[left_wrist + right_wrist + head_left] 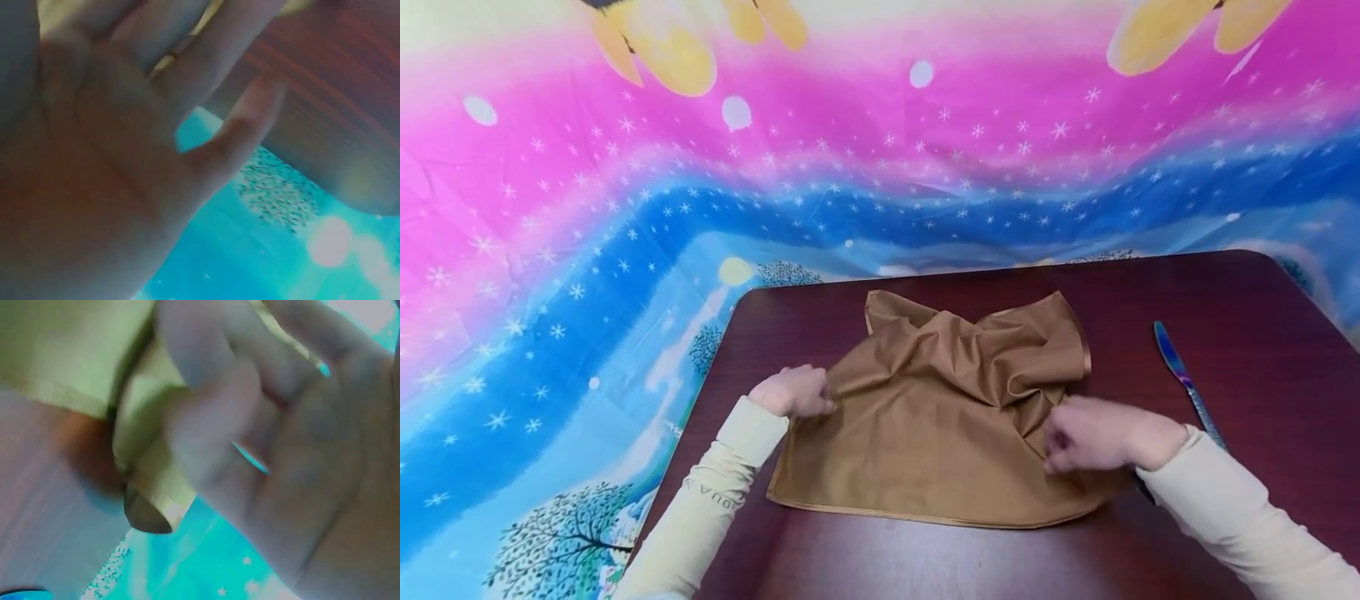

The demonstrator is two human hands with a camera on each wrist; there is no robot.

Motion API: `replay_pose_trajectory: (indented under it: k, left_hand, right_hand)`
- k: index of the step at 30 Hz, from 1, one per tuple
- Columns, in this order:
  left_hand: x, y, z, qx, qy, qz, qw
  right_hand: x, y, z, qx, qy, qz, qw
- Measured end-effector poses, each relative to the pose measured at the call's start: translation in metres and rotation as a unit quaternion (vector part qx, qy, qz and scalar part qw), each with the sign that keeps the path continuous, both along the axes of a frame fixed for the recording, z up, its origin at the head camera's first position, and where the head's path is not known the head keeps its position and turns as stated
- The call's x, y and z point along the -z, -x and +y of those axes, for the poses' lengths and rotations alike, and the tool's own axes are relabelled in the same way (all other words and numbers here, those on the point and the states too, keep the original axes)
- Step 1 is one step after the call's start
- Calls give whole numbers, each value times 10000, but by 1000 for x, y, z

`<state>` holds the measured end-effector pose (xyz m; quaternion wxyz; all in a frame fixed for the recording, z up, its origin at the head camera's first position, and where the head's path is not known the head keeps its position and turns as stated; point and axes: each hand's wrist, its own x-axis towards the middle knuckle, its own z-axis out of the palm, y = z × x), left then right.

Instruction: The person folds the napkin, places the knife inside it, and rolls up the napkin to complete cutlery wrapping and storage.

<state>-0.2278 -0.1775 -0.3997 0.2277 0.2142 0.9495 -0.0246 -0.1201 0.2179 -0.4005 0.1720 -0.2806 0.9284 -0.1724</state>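
Note:
A brown cloth (917,450) with a stitched hem lies rumpled on the dark red table, its far half bunched into folds. At its left edge is my left hand (797,390); in the left wrist view, the fingers of that hand (112,137) are extended and the thumb stands apart from them. My right hand (1093,435), a little blurred, is over the cloth's right side with bent fingers. Seen from the right wrist, thumb and forefinger of this hand (231,419) come together on the folded cloth (150,437), pinching it.
A shiny table knife (1180,375) lies right of the cloth, its handle end hidden behind the right sleeve. Something small and dark (1142,487) shows beneath the right wrist. Behind the table (895,562) hangs a pink and blue printed sheet (850,150).

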Motion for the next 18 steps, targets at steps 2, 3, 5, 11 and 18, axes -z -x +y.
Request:
replay_pose_trajectory:
  k: [2,3,5,11,18]
  left_hand:
    - [-2,7,9,248,-272,561,9977]
    - [-2,11,14,374,-433,874,9945]
    - [-1,19,25,578,-747,1426,9853]
    - [10,38,50,870,-1265,1388,9783]
    - [19,35,48,988,-792,527,9905]
  right_hand:
    - [-5,12,2,244,-76,599,9979]
    - [-6,18,3,391,-151,960,9945]
    - [-6,29,4,745,-388,1632,9830]
    - [9,52,-1,1182,-993,2039,9667]
    - [18,53,-6,928,-1240,818,9845]
